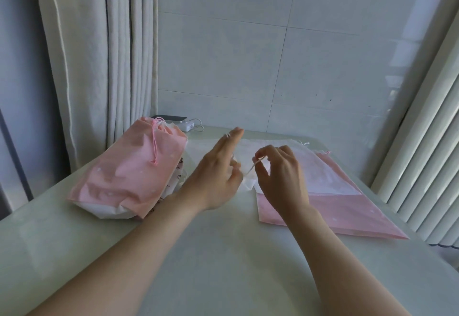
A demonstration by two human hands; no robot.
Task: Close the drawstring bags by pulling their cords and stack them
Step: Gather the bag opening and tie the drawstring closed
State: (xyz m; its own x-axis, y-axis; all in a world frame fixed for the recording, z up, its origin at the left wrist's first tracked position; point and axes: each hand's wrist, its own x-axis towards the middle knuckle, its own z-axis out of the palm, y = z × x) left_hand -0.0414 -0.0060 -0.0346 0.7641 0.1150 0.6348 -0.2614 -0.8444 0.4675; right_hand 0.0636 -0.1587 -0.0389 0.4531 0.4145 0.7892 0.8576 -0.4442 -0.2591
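Observation:
A closed pink drawstring bag (129, 171) lies on top of a stack at the table's left, its pink cord (155, 141) pulled tight. A flat white bag (318, 171) lies on a flat pink bag (347, 213) at the right. My right hand (280, 176) pinches the white cord (252, 167) of the white bag between thumb and forefinger. My left hand (218, 169) hovers just left of it, long fingers stretched out, thumb and one finger near the cord's other part; whether they hold it is hidden.
A phone (171, 118) and a white charger (186, 125) with its cable sit at the table's back left corner. Curtains hang at the left, a tiled wall stands behind, and a ribbed radiator (422, 166) borders the right edge.

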